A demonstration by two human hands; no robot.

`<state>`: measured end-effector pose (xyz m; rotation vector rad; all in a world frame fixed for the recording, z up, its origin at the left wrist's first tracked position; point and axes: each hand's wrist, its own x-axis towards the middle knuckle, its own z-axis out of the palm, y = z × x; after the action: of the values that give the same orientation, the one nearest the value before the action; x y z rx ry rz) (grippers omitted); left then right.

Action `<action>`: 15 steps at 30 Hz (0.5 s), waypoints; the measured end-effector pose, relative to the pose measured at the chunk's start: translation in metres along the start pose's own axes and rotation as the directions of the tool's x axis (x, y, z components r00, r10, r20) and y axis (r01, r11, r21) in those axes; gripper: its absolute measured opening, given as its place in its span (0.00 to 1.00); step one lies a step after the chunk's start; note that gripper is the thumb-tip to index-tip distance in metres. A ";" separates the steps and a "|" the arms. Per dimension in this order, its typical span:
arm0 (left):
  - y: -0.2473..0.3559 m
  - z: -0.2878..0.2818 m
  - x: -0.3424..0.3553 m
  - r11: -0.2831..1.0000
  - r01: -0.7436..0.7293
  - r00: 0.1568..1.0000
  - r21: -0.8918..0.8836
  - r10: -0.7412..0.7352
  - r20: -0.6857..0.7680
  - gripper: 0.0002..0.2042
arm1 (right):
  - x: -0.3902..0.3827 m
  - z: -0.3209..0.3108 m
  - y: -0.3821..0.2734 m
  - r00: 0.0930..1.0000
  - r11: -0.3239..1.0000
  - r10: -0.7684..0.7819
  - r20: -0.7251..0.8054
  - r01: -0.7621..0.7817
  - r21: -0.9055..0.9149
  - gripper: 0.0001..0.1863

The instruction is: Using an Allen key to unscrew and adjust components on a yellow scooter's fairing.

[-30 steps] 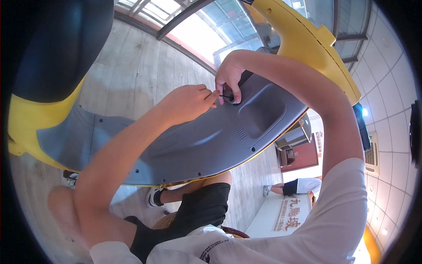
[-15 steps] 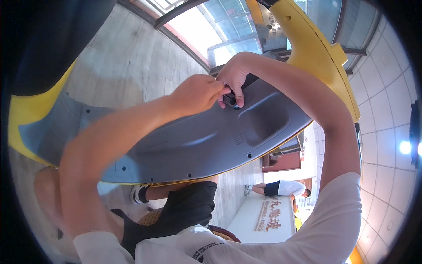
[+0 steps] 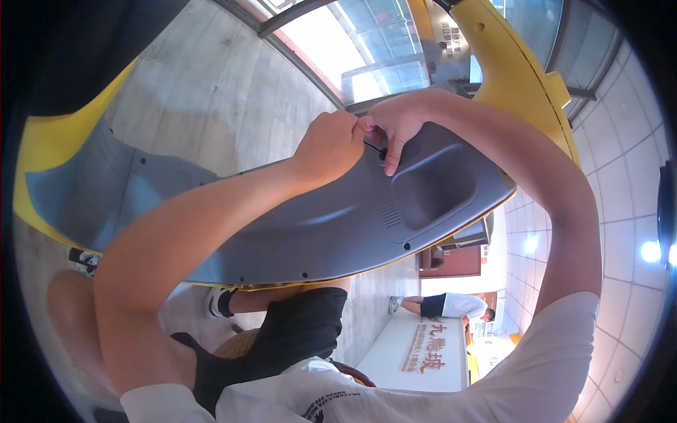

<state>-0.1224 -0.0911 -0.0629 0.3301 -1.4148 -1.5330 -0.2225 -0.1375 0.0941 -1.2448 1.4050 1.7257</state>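
Observation:
In front of me stretches a long grey plastic panel (image 3: 310,233) with yellow edging, shaped like a scooter's inner cover. My left hand (image 3: 330,146) is closed in a pinch over its upper edge, right beside my right hand; whatever lies between those fingers is hidden. My right hand (image 3: 396,127) curls at a dark opening in the panel, its thumb pointing down along the surface. A small dark part (image 3: 377,151) shows under the right hand's fingers, too hidden to name. A moulded recess (image 3: 441,187) sits just right of the thumb.
A yellow body part (image 3: 522,77) rises at the upper right. Glass doors stand beyond. Grey plank floor (image 3: 233,92) extends to the upper left. My bent legs lie below the panel. Farther off, a person (image 3: 451,305) is at a white counter (image 3: 423,352).
The view has shifted slightly against the panel. My right hand has turned and moved a little right; my left fist has turned more upright. A small bluish spot by the right thumb no longer shows.

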 end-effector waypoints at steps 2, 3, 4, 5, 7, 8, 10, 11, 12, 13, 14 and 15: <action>0.006 -0.005 0.002 0.959 0.259 0.963 -0.118 -0.247 0.107 0.20 | -0.017 0.007 -0.019 0.977 0.993 0.066 -0.204 -0.084 -0.080 0.30; 0.004 -0.003 0.003 0.957 0.261 0.963 -0.124 -0.248 0.111 0.20 | -0.025 0.012 -0.032 0.952 0.978 0.062 -0.299 -0.118 -0.172 0.28; 0.002 -0.003 0.004 0.966 0.247 0.967 -0.080 -0.240 0.088 0.20 | -0.027 0.015 -0.034 0.953 0.978 0.064 -0.294 -0.118 -0.170 0.28; -0.002 -0.002 0.006 0.974 0.225 0.973 -0.035 -0.223 0.067 0.20 | -0.030 0.018 -0.033 0.940 0.981 0.048 -0.337 -0.108 -0.160 0.27; -0.013 0.001 0.009 1.000 0.016 0.999 0.010 -0.017 0.049 0.20 | -0.034 0.026 -0.019 0.898 0.990 -0.078 -0.432 0.017 -0.143 0.25; -0.012 0.000 0.009 0.981 -0.187 0.982 0.057 0.184 0.040 0.19 | -0.034 0.026 -0.015 0.898 0.990 -0.073 -0.434 0.013 -0.138 0.25; -0.011 -0.009 0.010 0.927 -0.328 0.944 0.182 0.312 0.110 0.17 | -0.034 0.029 -0.006 0.907 0.996 -0.065 -0.417 0.030 -0.089 0.25; -0.010 -0.016 0.009 0.840 -0.455 0.890 0.296 0.415 0.190 0.15 | -0.035 0.029 -0.011 0.906 0.996 -0.067 -0.418 0.034 -0.087 0.25; -0.009 -0.021 0.009 0.841 -0.453 0.890 0.296 0.412 0.193 0.15 | -0.036 0.029 -0.016 0.902 0.993 -0.018 -0.431 -0.035 -0.113 0.24; -0.007 -0.025 0.008 0.792 -0.491 0.868 0.364 0.413 0.275 0.14 | -0.037 0.030 -0.022 0.894 0.985 0.032 -0.446 -0.104 -0.139 0.23; -0.008 -0.029 0.007 0.732 -0.530 0.844 0.428 0.404 0.352 0.12 | -0.037 0.030 -0.024 0.893 0.985 0.028 -0.450 -0.102 -0.142 0.23; -0.013 -0.030 0.004 0.730 -0.528 0.845 0.434 0.403 0.351 0.12 | -0.037 0.031 -0.026 0.887 0.983 0.024 -0.461 -0.104 -0.148 0.23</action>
<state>-0.1081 -0.1144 -0.0804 0.0866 -1.9243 -0.7685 -0.1945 -0.0968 0.1178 -1.8104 1.5973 1.6901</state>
